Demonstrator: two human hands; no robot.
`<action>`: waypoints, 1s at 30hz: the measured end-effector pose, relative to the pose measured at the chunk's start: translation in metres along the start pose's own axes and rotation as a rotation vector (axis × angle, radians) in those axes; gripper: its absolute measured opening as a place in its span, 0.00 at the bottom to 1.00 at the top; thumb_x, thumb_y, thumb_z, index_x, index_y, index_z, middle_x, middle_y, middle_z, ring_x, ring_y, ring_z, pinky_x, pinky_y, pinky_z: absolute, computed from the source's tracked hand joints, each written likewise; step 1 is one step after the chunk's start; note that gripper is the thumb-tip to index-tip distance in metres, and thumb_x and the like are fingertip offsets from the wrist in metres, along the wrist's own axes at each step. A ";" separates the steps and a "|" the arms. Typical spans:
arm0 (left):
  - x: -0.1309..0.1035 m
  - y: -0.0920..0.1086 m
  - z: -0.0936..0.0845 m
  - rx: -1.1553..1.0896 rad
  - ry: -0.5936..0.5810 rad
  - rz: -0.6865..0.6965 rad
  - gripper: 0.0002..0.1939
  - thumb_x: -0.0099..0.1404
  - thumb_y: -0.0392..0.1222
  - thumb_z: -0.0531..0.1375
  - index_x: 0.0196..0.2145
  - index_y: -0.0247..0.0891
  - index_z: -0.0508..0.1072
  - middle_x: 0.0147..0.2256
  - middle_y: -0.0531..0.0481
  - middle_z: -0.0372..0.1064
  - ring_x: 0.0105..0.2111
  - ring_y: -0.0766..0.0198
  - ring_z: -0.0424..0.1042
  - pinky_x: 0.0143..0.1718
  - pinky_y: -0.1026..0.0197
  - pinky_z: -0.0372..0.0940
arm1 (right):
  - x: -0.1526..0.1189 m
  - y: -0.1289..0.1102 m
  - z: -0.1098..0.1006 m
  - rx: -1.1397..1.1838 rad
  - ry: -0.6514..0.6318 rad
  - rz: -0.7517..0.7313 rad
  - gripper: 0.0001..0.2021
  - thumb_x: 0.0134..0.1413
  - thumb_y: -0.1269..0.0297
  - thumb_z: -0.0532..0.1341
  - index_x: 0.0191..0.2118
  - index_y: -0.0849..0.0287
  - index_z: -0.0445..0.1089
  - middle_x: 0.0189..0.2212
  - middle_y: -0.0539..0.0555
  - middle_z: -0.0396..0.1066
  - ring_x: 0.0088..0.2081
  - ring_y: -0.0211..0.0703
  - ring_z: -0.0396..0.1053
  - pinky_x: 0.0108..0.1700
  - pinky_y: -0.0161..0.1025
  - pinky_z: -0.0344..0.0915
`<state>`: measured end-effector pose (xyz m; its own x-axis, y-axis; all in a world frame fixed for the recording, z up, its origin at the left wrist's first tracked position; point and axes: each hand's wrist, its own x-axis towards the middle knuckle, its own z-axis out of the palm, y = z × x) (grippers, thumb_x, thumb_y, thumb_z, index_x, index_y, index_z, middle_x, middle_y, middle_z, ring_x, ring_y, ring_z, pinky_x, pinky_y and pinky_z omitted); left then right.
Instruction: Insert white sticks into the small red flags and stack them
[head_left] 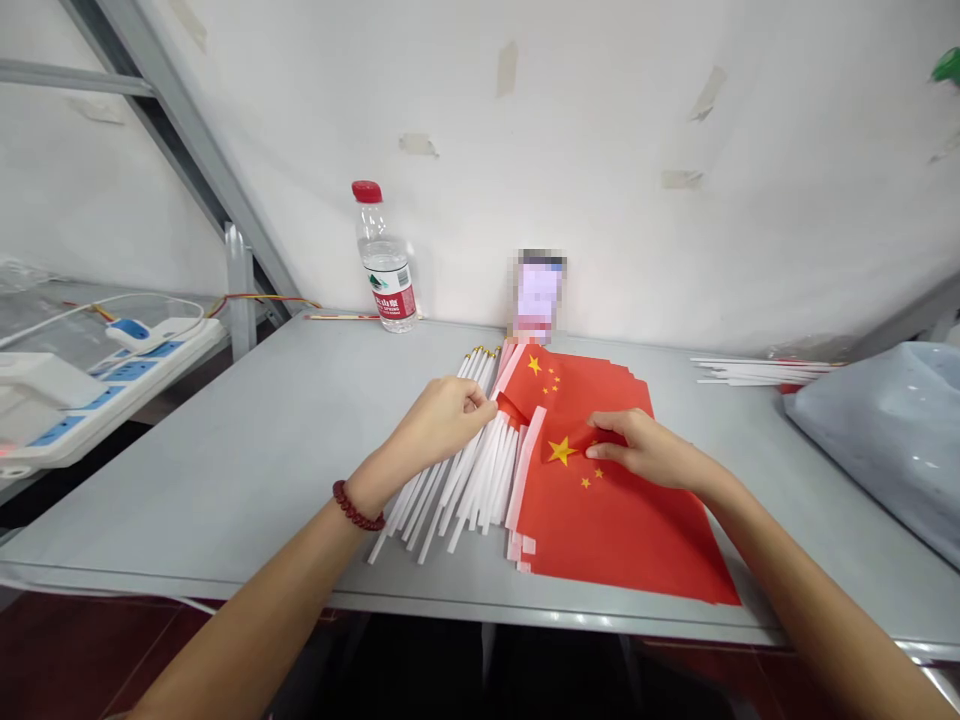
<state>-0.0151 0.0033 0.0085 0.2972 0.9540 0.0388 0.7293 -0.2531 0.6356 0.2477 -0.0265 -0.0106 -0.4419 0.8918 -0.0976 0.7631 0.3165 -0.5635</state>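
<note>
On the grey table lies a stack of red flags [637,530] with yellow stars and white sleeve edges on the left. Next to it, a bundle of white sticks [435,510] is fanned out, several with gold tips at the far end. Over the sticks, my left hand [450,412] is closed, its thumb and forefinger pinched close to the sleeve edge of an upper flag [592,375]. What the pinch holds, if anything, is hidden. Resting at the top flag's stars is my right hand [645,450], thumb and fingers apart.
A water bottle [386,270] with a red cap and a phone [538,295] stand against the wall. At left is a white power strip [112,390] with cables. More white sticks [765,371] and a pale plastic bag [885,430] lie at right.
</note>
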 end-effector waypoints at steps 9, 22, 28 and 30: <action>-0.001 -0.001 0.000 -0.024 -0.006 -0.005 0.14 0.56 0.48 0.52 0.20 0.37 0.64 0.16 0.56 0.54 0.17 0.69 0.52 0.19 0.65 0.48 | 0.004 0.004 0.006 0.057 0.074 -0.017 0.08 0.53 0.67 0.56 0.40 0.56 0.68 0.39 0.55 0.71 0.38 0.46 0.68 0.40 0.43 0.65; 0.000 0.004 -0.001 -0.031 0.046 0.020 0.13 0.58 0.46 0.54 0.21 0.37 0.67 0.17 0.55 0.60 0.19 0.68 0.58 0.21 0.65 0.53 | 0.005 0.008 0.006 0.057 0.114 -0.064 0.08 0.53 0.65 0.58 0.40 0.57 0.70 0.38 0.55 0.69 0.38 0.45 0.68 0.42 0.44 0.67; -0.006 0.009 0.004 -0.103 0.087 0.226 0.11 0.63 0.47 0.53 0.31 0.37 0.69 0.19 0.57 0.63 0.20 0.70 0.59 0.25 0.66 0.55 | 0.005 0.014 -0.005 0.092 0.524 -0.050 0.21 0.55 0.54 0.59 0.53 0.54 0.61 0.50 0.59 0.65 0.48 0.50 0.65 0.47 0.47 0.64; -0.008 0.010 0.006 -0.105 0.077 0.306 0.12 0.65 0.48 0.52 0.33 0.38 0.69 0.19 0.57 0.63 0.20 0.71 0.57 0.26 0.66 0.55 | 0.004 0.016 -0.011 0.148 0.712 -0.058 0.26 0.54 0.52 0.60 0.57 0.53 0.57 0.53 0.60 0.63 0.51 0.52 0.63 0.46 0.47 0.65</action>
<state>-0.0061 -0.0078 0.0102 0.4424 0.8465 0.2962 0.5444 -0.5160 0.6613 0.2635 -0.0141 -0.0114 -0.0272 0.8852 0.4645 0.6535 0.3673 -0.6618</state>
